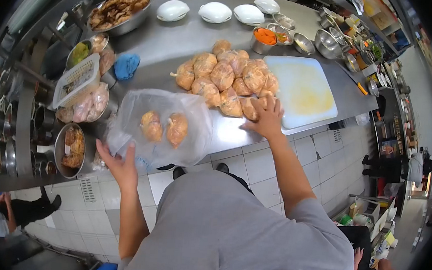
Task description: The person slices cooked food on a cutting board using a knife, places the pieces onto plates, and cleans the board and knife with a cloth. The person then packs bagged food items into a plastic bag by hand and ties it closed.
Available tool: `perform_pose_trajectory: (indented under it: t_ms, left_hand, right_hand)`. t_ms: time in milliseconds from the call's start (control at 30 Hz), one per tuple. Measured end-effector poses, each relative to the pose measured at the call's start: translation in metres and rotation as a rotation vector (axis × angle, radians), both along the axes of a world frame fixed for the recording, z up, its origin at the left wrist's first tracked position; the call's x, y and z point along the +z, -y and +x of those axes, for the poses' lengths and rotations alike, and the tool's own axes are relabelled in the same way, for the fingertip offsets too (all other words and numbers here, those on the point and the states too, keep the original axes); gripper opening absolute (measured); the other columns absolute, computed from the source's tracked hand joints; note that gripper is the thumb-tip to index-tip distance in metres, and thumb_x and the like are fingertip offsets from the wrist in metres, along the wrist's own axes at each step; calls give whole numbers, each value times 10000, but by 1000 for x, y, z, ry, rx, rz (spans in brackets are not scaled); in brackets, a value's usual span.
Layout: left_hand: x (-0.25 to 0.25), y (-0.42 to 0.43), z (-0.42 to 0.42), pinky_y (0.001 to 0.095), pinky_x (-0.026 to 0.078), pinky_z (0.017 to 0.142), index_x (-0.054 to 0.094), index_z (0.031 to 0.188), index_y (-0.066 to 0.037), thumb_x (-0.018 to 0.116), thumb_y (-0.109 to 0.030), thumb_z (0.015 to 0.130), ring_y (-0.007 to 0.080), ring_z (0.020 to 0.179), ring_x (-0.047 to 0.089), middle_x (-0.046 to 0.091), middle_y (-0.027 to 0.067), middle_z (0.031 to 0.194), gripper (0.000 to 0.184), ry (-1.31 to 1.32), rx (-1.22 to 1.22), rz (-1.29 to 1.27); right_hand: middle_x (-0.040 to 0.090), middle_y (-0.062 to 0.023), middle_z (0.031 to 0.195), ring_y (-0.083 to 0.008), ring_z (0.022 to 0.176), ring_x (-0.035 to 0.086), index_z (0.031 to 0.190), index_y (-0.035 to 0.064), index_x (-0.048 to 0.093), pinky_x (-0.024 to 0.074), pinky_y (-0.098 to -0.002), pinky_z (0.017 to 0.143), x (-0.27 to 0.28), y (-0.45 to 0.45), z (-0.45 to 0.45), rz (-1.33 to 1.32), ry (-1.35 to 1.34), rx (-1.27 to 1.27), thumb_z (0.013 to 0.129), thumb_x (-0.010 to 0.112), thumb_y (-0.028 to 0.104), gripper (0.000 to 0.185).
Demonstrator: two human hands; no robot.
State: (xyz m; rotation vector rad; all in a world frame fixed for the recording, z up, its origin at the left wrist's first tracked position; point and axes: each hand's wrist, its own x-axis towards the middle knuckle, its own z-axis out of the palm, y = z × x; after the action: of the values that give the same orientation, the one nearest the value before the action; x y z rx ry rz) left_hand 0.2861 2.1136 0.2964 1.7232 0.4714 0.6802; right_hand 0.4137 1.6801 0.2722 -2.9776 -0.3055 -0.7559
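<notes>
My right hand (266, 119) is at the near right corner of a pile of knotted plastic bags of orange-brown food (222, 75), its fingers spread over one small bag (249, 108) and touching it. A large clear plastic bag (197, 116) lies flat to the left of the pile. Two more small food bags (177, 130) show within its outline; whether they are inside or on top I cannot tell. Beside the clear bag's lower left edge is my left hand (120, 169), fingers and thumb apart.
A white cutting board (300, 91) lies right of the pile, with a yellow-handled knife (361, 88) beyond. White lidded dishes (215, 12), a pot of orange pieces (264, 40) and a large meat bowl (128, 24) line the back. A white basket (78, 83) and blue cloth (126, 66) sit left.
</notes>
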Motion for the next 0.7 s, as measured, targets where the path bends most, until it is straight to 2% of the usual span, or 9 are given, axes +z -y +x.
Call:
perform_pose_trajectory:
  t_ms: [67, 200, 300, 333, 367, 433, 533, 633, 700]
  left_hand:
    - [23, 3, 2, 405, 435, 1113, 156, 1664, -80, 865, -203, 866, 345, 1377, 462, 265, 243, 1607, 1075, -104, 57, 117]
    - [50, -1, 13, 441, 433, 1121, 212, 1654, -94, 908, -254, 805, 414, 1336, 484, 241, 257, 1575, 1109, -168, 101, 375]
    - [54, -3, 12, 428, 482, 1008, 318, 1608, -64, 928, -236, 784, 320, 1296, 489, 347, 205, 1550, 1040, -153, 116, 655]
    - [50, -5, 11, 436, 499, 933, 431, 1523, -59, 918, -252, 785, 322, 1183, 542, 462, 200, 1424, 905, -152, 92, 674]
    - [44, -6, 10, 443, 516, 858, 544, 1437, -53, 909, -268, 786, 325, 1070, 595, 576, 195, 1297, 776, -151, 69, 690]
    - [17, -21, 4, 409, 505, 796, 605, 1341, -29, 875, -228, 830, 283, 961, 598, 619, 166, 1157, 612, -151, -26, 527]
    - [15, -21, -4, 336, 502, 740, 680, 1205, 17, 788, -144, 926, 205, 845, 615, 679, 120, 1009, 340, -80, -125, 327]
    - [16, -13, -6, 283, 514, 784, 690, 1175, 39, 699, -88, 1007, 143, 904, 634, 705, 93, 1055, 210, 37, -167, 120]
    - [17, -5, -2, 269, 519, 823, 685, 1186, 40, 664, -73, 1036, 119, 969, 639, 715, 83, 1111, 189, 97, -191, -65]
  right_hand:
    - [381, -156, 1570, -483, 1328, 447, 1354, 294, 624, 495, -650, 962, -22, 8, 2, -84, -218, -149, 699, 904, 496, 741]
    - [454, -159, 1513, -467, 1361, 464, 1465, 308, 565, 513, -610, 1008, -35, -1, 44, 134, -458, -367, 735, 871, 438, 802]
    - [526, -176, 1454, -424, 1310, 536, 1474, 251, 560, 535, -539, 1011, -44, 10, 61, 214, -480, -350, 783, 818, 400, 753]
    - [590, -173, 1395, -368, 1289, 585, 1475, 124, 550, 535, -495, 1030, -45, 14, 58, 336, -508, -267, 864, 754, 381, 693]
    - [590, -173, 1395, -368, 1289, 585, 1475, 124, 550, 535, -495, 1030, -47, 16, 53, 330, -503, -259, 864, 754, 381, 693]
    - [604, -158, 1388, -312, 1300, 596, 1481, 26, 503, 512, -480, 1076, -33, 10, 32, 1706, -861, -247, 934, 703, 406, 696]
    - [623, -131, 1352, -272, 1283, 615, 1479, 1, 472, 518, -459, 1082, 20, -49, -8, 2115, -690, 124, 983, 660, 407, 668]
    - [641, -115, 1322, -258, 1227, 651, 1448, 27, 490, 533, -434, 1068, 51, -104, -24, 2078, -923, 494, 984, 663, 417, 630]
    - [640, -114, 1323, -237, 1223, 648, 1415, 37, 540, 539, -400, 1032, 64, -143, -22, 1708, -997, 556, 948, 735, 413, 631]
